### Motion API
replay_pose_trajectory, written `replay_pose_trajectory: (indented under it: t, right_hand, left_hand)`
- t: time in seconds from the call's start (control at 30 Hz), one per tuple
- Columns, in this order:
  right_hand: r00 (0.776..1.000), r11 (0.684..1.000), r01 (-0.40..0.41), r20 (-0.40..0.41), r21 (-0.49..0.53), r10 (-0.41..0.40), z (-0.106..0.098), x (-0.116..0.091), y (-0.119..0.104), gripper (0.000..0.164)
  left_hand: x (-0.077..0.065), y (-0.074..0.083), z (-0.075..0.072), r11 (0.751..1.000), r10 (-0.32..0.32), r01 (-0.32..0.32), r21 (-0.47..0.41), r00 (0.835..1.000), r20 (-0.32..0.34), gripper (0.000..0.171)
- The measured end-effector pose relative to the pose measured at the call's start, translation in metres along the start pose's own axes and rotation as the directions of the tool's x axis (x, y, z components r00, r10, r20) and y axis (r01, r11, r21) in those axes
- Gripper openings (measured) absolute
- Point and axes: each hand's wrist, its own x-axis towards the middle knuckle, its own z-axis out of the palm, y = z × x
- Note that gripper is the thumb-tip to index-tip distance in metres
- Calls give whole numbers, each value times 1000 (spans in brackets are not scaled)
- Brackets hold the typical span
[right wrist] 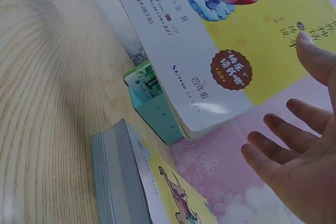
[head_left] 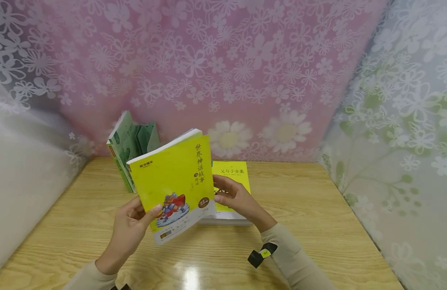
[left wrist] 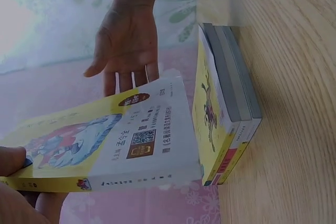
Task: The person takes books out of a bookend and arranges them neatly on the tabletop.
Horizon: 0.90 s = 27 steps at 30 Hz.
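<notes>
Two forearms in beige sleeves (head_left: 296, 257) reach in from the near side of the held book; a black strap (head_left: 262, 254) crosses the right one. There are two hands. The left hand (head_left: 127, 225), at the held book's lower left edge, pinches it with the thumb on the front cover and the fingers behind. The right hand (head_left: 241, 199), palm turned toward the held book's right edge, has its fingers spread; whether it touches is unclear. The one held book (head_left: 176, 177), yellow, is tilted in the air above the wooden surface (head_left: 299, 201). Behind it to the right lies one stack of yellow books (left wrist: 226, 98), at least two. Behind it to the left stand one green book (head_left: 123, 145) and one green holder (head_left: 148, 135). Farthest behind it hangs a pink floral backdrop (head_left: 227, 72).
</notes>
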Motion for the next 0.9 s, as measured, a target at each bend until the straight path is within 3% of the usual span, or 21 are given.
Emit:
replay_pose_trajectory:
  t: [0.2, 0.5, 0.6, 0.7, 0.9]
  right_hand:
    - [999, 998, -2, 38, 60, 0, -3, -2, 2, 57]
    - [991, 999, -28, 128, 40, 23, -14, -13, 7, 43]
    - [986, 999, -28, 163, 31, 23, -17, -17, 7, 40]
    - [985, 999, -23, 172, 22, 19, -20, -20, 7, 39]
    - [990, 1000, -24, 139, -2, 24, -22, -27, 13, 39]
  left_hand:
    - [8, -5, 7, 998, 32, -23, -64, 988, 150, 31]
    - [19, -14, 8, 989, 101, -57, -136, 933, 345, 32]
    - [21, -16, 9, 990, 107, -65, -122, 920, 377, 31]
    - [23, -18, 10, 994, 90, -57, -97, 921, 380, 29]
    - [26, -20, 13, 987, 7, 54, -151, 925, 380, 30]
